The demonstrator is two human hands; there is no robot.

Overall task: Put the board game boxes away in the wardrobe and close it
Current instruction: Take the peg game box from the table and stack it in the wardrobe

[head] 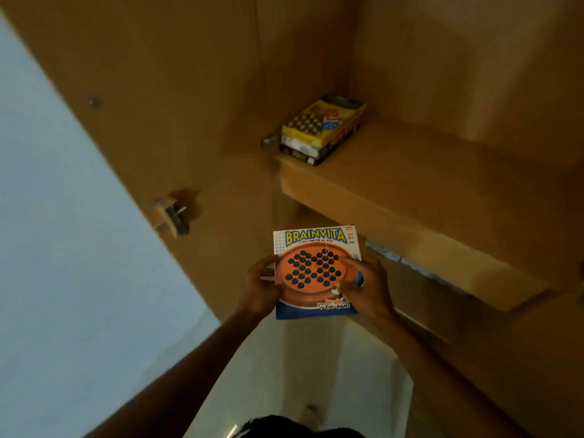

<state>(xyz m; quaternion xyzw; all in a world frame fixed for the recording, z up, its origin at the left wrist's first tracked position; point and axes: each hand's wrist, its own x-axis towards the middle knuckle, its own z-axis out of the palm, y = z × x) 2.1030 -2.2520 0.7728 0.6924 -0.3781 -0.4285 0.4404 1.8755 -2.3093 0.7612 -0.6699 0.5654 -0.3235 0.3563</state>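
Nearest, two bare forearms over one strip of pale floor [316, 374]. At their ends, two hands: left hand [257, 289] on the left edge of one Brainvita box [316, 270], right hand [368, 286] on its right edge. Each grip curled round the box, narrow, holding it between them. Box face up, lid print readable, in the air in front of and below the one wooden shelf [426, 184], not touching it. Farther in, at the shelf's left end, one stack of game boxes [303, 150]: one yellow box [325, 121] on top, at least two darker ones beneath, exact count unclear. To the left, one open wardrobe door [142, 90] with one metal hinge [173, 213].
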